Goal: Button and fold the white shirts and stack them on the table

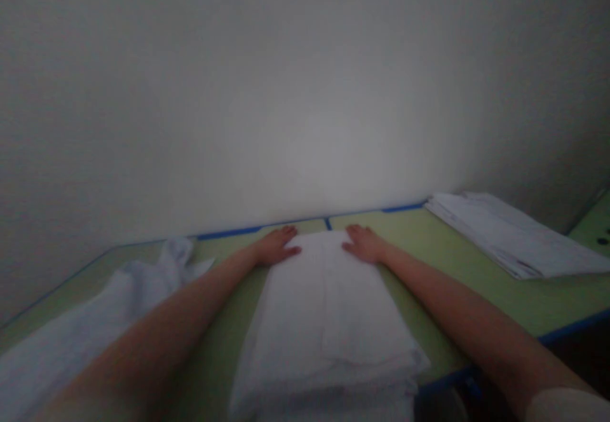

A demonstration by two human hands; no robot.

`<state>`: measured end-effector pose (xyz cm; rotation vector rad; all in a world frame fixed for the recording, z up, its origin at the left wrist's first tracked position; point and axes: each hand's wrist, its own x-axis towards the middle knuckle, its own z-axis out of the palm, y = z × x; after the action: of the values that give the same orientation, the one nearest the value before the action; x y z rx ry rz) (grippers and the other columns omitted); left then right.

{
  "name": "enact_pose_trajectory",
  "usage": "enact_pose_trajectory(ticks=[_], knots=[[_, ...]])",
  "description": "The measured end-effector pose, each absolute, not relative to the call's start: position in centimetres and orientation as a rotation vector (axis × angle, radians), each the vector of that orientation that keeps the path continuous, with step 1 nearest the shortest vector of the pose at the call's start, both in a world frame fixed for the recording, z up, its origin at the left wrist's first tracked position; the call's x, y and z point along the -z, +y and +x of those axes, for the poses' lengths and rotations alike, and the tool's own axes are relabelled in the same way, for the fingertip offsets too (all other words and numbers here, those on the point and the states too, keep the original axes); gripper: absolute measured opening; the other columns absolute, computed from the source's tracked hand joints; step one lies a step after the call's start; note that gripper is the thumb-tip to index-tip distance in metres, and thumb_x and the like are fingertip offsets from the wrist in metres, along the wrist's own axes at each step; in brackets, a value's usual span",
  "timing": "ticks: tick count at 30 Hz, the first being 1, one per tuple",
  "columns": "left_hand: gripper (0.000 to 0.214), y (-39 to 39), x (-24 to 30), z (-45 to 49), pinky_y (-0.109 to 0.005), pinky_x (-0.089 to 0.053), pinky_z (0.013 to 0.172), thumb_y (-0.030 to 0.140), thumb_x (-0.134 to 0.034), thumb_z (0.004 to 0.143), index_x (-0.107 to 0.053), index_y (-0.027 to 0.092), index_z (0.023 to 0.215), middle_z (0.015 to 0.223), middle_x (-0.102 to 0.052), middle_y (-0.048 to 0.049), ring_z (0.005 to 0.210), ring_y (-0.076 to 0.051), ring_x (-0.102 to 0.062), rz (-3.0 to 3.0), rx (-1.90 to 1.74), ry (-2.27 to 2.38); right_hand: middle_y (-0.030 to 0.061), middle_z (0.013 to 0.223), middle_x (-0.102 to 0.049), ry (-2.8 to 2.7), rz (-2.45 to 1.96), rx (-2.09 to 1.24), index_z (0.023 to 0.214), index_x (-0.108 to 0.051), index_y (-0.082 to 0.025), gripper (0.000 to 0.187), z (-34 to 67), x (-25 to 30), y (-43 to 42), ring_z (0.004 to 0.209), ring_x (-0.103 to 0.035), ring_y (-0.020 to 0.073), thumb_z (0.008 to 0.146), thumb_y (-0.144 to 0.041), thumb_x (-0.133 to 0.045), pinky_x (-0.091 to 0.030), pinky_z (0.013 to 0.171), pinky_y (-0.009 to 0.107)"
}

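A stack of folded white cloth (328,307) lies lengthwise in front of me, its near end at the table's front edge. Both arms reach out along its sides. At the far left corner rests my left hand (279,246), fingers stretched out and thumb on the cloth. My right hand (365,244) touches the far right corner in the same way, fingers extended. Neither hand grips the fabric as far as I can see. Left of my left arm is a crumpled white cloth (138,288), partly hidden by the forearm.
The green table (405,228) has a blue edge and stands against a plain grey wall (305,91). Toward the right back lies another flat pile of folded white cloth (519,234). A green surface with dark holes (603,241) shows at the far right.
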<state>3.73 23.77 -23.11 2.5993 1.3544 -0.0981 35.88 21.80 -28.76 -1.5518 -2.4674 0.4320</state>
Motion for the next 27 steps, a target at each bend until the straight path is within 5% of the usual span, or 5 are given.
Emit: enact_pose_trajectory(ticks=[7,11,15,22,27], knots=[[0.059,26.6,19.3,2.5,-0.028,-0.042,0.078,0.051,-0.067,0.057,-0.062,0.016,0.104,0.105,-0.064,-0.0107,0.094,-0.024,-0.059,2.222,0.172,1.429,0.0146,0.13,-0.047,-2.46,-1.496,-0.75,0.134,-0.038,-0.011,0.063,37.1,24.7,24.5,0.117,-0.045,0.0239,0.077,-0.031,-0.055,-0.033,0.097,0.032],[0.065,28.2,18.8,3.6,-0.026,-0.044,0.065,0.039,-0.073,0.047,-0.06,0.018,0.107,0.1,-0.065,-0.0088,0.08,-0.021,-0.061,1.949,0.231,1.406,0.0089,0.107,-0.063,-2.519,-1.488,-1.006,0.113,-0.059,-0.015,0.052,36.9,22.2,27.2,0.096,-0.058,0.0218,0.064,-0.031,-0.067,-0.043,0.083,0.029],[0.047,29.0,19.0,4.2,-0.029,-0.046,0.063,0.034,-0.074,0.043,-0.067,0.015,0.085,0.09,-0.068,-0.0109,0.077,-0.024,-0.062,1.797,0.337,1.37,0.0056,0.086,-0.068,-2.559,-1.495,-1.283,0.087,-0.067,-0.014,0.039,35.7,21.1,28.5,0.08,-0.062,0.0193,0.053,-0.03,-0.074,-0.047,0.071,0.027],[0.038,29.8,15.4,4.4,-0.031,-0.049,0.064,0.029,-0.074,0.045,-0.068,0.017,0.08,0.087,-0.069,-0.0099,0.075,-0.024,-0.063,1.737,0.34,1.355,0.0046,0.092,-0.067,-2.483,-1.395,-1.607,0.096,-0.065,-0.017,0.046,35.1,17.1,28.9,0.077,-0.063,0.0182,0.051,-0.022,-0.073,-0.05,0.064,0.026],[0.031,31.4,6.0,5.0,-0.028,-0.046,0.068,0.025,-0.072,0.05,-0.067,0.014,0.079,0.079,-0.069,-0.0063,0.072,-0.019,-0.062,1.98,-0.018,1.439,0.0041,0.078,-0.067,-2.436,-1.438,-1.007,0.084,-0.067,-0.012,0.032,36.4,7.6,29.8,0.071,-0.059,0.0159,0.053,-0.017,-0.073,-0.046,0.063,0.024]])
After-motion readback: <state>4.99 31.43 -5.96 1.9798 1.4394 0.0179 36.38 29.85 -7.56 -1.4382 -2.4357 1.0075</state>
